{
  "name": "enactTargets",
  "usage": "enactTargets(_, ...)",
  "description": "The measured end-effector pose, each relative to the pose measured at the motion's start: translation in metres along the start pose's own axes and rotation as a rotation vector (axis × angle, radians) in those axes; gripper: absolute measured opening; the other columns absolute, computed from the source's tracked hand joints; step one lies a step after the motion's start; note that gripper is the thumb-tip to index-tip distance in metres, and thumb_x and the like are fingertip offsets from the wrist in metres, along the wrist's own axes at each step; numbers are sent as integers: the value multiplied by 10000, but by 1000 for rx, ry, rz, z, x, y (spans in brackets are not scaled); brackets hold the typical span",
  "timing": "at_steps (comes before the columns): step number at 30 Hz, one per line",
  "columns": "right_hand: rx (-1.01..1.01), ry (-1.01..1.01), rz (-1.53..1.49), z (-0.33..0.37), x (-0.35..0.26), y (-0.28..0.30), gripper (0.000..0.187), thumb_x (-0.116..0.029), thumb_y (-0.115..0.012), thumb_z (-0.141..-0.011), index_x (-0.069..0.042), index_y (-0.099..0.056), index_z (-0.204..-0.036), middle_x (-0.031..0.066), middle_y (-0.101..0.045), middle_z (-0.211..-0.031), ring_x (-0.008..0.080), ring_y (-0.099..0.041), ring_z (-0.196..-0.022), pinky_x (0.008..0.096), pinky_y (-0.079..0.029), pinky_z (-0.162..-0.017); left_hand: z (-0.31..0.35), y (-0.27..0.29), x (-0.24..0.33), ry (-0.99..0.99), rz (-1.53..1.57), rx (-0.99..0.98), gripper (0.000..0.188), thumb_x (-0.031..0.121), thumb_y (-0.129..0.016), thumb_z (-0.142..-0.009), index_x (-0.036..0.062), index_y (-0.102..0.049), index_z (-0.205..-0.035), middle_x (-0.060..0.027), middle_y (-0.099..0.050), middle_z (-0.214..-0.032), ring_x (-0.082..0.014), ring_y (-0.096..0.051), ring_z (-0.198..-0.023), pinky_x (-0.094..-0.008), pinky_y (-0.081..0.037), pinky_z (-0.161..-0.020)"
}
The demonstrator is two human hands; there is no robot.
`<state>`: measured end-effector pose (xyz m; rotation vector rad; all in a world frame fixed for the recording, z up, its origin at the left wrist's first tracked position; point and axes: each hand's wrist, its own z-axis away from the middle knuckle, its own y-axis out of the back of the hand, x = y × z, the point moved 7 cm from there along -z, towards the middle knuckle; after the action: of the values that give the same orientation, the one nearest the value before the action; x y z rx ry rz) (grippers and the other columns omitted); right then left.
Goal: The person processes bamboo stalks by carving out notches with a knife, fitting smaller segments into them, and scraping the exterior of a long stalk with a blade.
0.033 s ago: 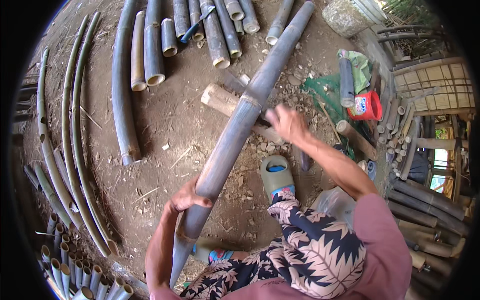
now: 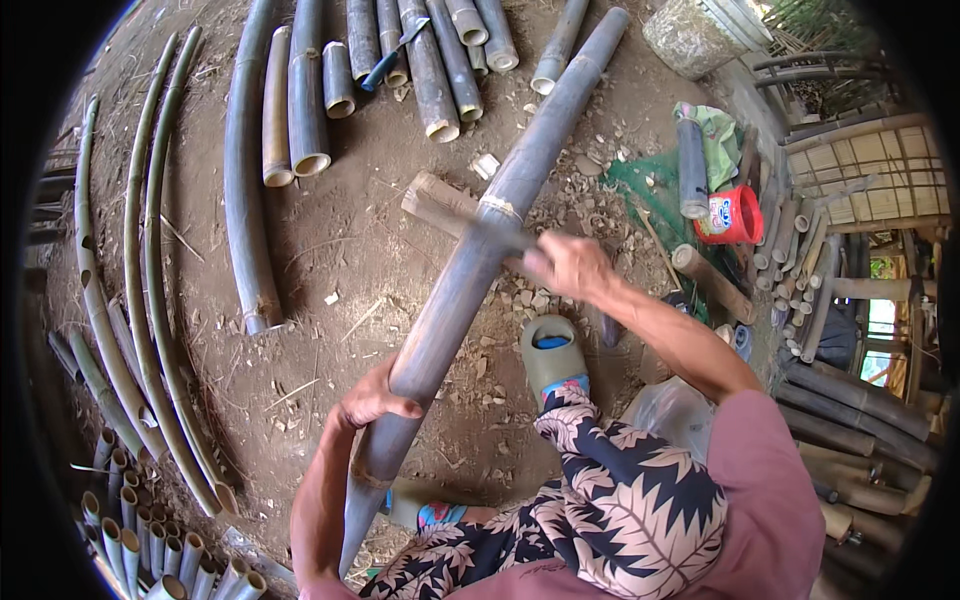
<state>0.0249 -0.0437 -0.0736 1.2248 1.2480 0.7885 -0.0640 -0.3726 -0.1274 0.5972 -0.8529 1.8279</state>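
Observation:
A long grey bamboo pole [image 2: 450, 312] lies slantwise in front of me, from the lower left up to the far right. Around its near part my left hand [image 2: 378, 396] is closed, thumb on top. My right hand [image 2: 572, 265] grips a machete [image 2: 490, 232], its blade smeared by motion. The blade lies across the pole just below a pale ringed node [image 2: 500, 206]. Beneath the pole, a short wooden log [image 2: 428, 194] rests on the dirt; part of it is hidden by the pole and blade.
Cut bamboo lengths [image 2: 433, 100] lie at the far side, with a blue-handled knife [image 2: 380, 70] among them. Long curved poles [image 2: 150, 250] lie at left, above upright bamboo tubes [image 2: 150, 530]. A white bucket [image 2: 690, 40] and red tub [image 2: 735, 215] stand at right. Chips litter the ground.
My right hand and the machete have shifted slightly down and toward me, with the blade now crossing the pole below the node. My left hand stays at the same spot on the pole.

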Motion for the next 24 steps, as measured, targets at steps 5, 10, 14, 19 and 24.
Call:
enactTargets(5,2,-487,-88,9,62,-21,566,-605,-388,-1006,-83,-534,-840,71,-543,-558,204,-543,-425,381,-452,-367,22,-24,34,62,-807,543,1152,342,-865,-605,29,-222,-1508,-270,-580,-1239,-398,-627,-1107,-485,-524,-947)
enactTargets(10,5,305,99,16,-15,-17,615,-640,-332,-1003,-85,-524,-822,69,-551,-565,170,-509,-399,345,-418,-346,23,-24,38,125,-952,579,1031,331,-850,-634,73,-273,-1449,-256,-621,-1109,-441,-660,-980,-512,-554,-858)
enactTargets(14,-51,-429,-84,-9,53,-5,625,-638,-347,-1002,-80,-532,-790,50,-527,-551,174,-534,-416,364,-426,-345,16,-14,46,95,-844,456,984,339,-807,-634,46,-305,-1428,-306,-639,-1112,-467,-649,-993,-512,-527,-892)
enactTargets(19,53,74,34,9,13,-2,544,-591,-449,-993,-88,-531,-803,64,-516,-558,194,-518,-437,360,-451,-391,14,-21,37,119,-751,390,1017,367,-801,-631,39,-303,-1454,-315,-641,-1138,-445,-641,-1062,-478,-519,-936)
enactTargets(24,49,129,1,3,12,1,585,-625,-403,-994,-81,-510,-806,55,-507,-549,154,-441,-405,328,-376,-352,8,-2,19,-52,-651,378,1061,395,-821,-583,7,-341,-1447,-299,-645,-1148,-420,-645,-1073,-450,-512,-953)
